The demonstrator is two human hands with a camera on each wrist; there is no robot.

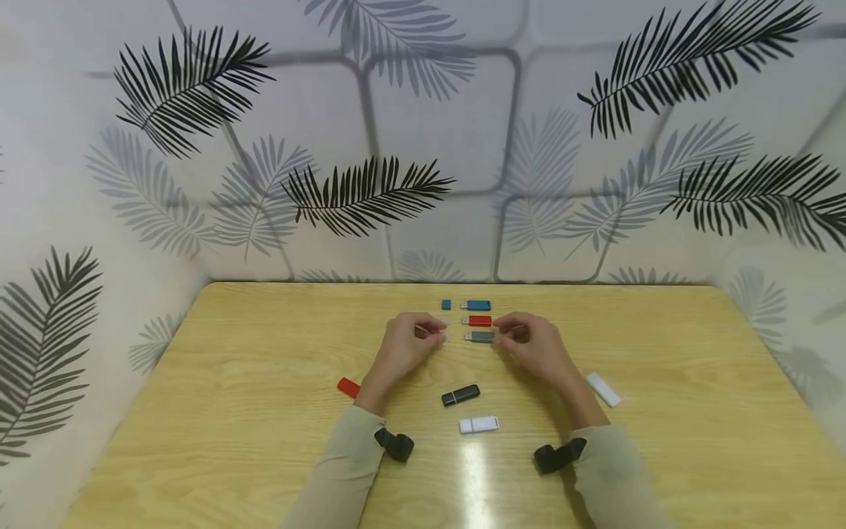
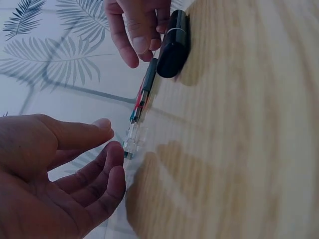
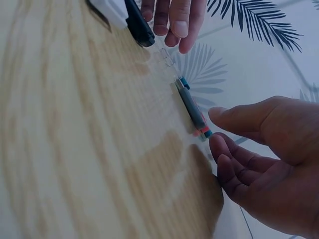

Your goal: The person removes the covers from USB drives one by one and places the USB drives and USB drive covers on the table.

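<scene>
In the head view three uncapped USB sticks lie in a column at the back of the table: a blue one (image 1: 477, 305), a red one (image 1: 479, 321) and a grey one (image 1: 479, 336). A small blue cap (image 1: 446, 304) lies left of the blue stick. Clear caps (image 2: 130, 142) show beyond my left hand (image 1: 408, 342), whose thumb and fingertips stand apart with nothing seen between them. My right hand (image 1: 537, 347) is at the right end of the grey stick, thumb and fingers parted around that spot. Whether its fingertips touch the stick I cannot tell.
Nearer me lie a black capped USB stick (image 1: 460, 395) and a white capped one (image 1: 479, 425). A red stick-shaped piece (image 1: 347, 386) is partly covered by the left forearm. Beside the right forearm lies a white one (image 1: 604, 389). Behind the table (image 1: 264, 345) stands a leaf-patterned wall.
</scene>
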